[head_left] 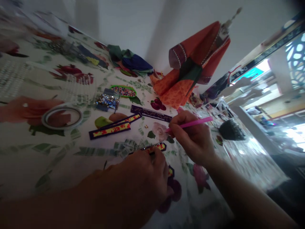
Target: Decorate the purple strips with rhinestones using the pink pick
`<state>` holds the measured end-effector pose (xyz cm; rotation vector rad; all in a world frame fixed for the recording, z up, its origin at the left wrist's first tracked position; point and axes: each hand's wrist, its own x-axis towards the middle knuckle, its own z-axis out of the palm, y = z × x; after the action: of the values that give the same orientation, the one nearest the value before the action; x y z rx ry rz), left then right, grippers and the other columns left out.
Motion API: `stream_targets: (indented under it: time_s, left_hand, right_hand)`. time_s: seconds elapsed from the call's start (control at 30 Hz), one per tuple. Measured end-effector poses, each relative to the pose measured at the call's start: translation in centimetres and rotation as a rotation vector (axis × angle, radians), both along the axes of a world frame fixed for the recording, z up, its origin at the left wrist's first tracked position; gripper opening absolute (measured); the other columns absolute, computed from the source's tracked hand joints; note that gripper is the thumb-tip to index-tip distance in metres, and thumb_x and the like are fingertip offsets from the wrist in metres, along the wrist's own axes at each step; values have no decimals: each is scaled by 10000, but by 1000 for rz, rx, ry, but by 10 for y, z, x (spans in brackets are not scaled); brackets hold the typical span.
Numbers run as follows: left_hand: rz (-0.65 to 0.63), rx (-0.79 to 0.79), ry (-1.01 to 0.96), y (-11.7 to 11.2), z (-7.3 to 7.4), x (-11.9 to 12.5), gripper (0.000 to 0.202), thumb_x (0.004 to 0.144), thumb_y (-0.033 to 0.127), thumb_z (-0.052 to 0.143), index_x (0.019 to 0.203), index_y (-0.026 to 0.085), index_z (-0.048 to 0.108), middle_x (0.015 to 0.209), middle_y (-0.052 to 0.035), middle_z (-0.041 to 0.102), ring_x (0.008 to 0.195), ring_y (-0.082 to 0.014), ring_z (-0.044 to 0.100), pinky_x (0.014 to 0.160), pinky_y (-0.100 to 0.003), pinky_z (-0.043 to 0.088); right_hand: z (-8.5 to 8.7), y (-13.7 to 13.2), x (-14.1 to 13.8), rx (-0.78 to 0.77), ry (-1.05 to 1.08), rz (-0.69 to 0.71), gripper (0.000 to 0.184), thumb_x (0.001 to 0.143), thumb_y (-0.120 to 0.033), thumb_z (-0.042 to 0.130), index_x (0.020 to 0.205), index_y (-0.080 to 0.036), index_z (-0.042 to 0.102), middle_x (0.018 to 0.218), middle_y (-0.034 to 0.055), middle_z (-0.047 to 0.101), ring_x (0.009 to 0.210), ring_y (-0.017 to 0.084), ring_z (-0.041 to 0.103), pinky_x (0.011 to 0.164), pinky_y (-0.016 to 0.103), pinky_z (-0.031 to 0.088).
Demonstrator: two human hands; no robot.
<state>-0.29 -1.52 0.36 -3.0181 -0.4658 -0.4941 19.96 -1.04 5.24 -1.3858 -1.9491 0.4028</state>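
Note:
My right hand (195,138) is closed in a pinch around a slim pink pen-like stick (197,122), its tip pointing left over the tablecloth. My left hand (140,178) is closed on a dark-edged fabric strip (162,147) with a yellow and red pattern and a row of small shiny stones. The end of another patterned strip (171,172) shows beyond the fingers; the rest is hidden. Two similar strips (111,130) lie left of the hands. A dark strip with pale studs (152,113) lies just beyond my right hand.
A flowered tablecloth (95,171) covers the table. A packet of shiny stones (107,101), a green-rimmed dish of coloured beads (124,91) and a tape roll (62,117) lie to the left. An orange-red doll-sized dress (190,68) stands by the wall; a dark bundle (231,129) sits right.

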Motion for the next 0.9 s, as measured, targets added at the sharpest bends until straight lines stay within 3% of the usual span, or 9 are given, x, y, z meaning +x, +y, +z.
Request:
stream_targets:
  time_s: [0.1, 0.27, 0.4, 0.53, 0.7, 0.9]
  left_hand:
    - [23, 121, -3, 0, 2, 0, 446, 952, 516, 702, 1077, 102, 807, 1132, -239, 778, 727, -286, 733, 517, -360, 521]
    - [12, 131, -43, 0, 4, -1, 495, 985, 517, 642, 1099, 60, 794, 1138, -255, 773, 694, -289, 732, 495, -375, 519]
    - [49, 127, -15, -2, 7, 0, 532, 1019, 534, 589, 1139, 51, 778, 1156, -243, 775, 731, -292, 746, 510, -378, 528]
    - [25, 110, -8, -2, 4, 0, 391, 982, 404, 642, 1138, 70, 771, 1159, -246, 774, 853, -339, 762, 538, -385, 548]
    - [-17, 144, -125, 2, -7, -1, 377, 942, 274, 566, 1156, 22, 746, 1153, -287, 763, 747, -323, 739, 467, -380, 498]
    - [5, 141, -172, 1, -6, -1, 411, 1021, 276, 456, 1145, 9, 743, 1103, -265, 778, 675, -305, 728, 484, -401, 519]
  right_hand:
    - [-8, -7, 8, -71, 45, -4, 95, 1021, -204, 605, 935, -224, 638, 822, -20, 649, 725, 122, 624, 650, 271, 489]
    - [-23, -15, 11, -73, 87, -21, 91, 1018, -190, 592, 942, -218, 633, 833, -17, 637, 735, 123, 602, 648, 262, 487]
    - [-25, -17, 11, -53, 53, -14, 84, 1004, -166, 586, 947, -219, 616, 842, -20, 626, 738, 122, 592, 642, 254, 488]
    - [-23, -19, 11, -49, 9, 0, 76, 980, -152, 599, 955, -223, 607, 840, -11, 642, 715, 132, 597, 624, 269, 497]
    - [-23, -23, 11, -25, -47, 28, 86, 970, -141, 618, 984, -225, 628, 879, 11, 676, 768, 157, 636, 667, 299, 526]
    - [-27, -25, 13, -15, -50, 58, 121, 967, -104, 631, 1026, -210, 623, 924, 0, 677, 819, 137, 643, 735, 276, 536]
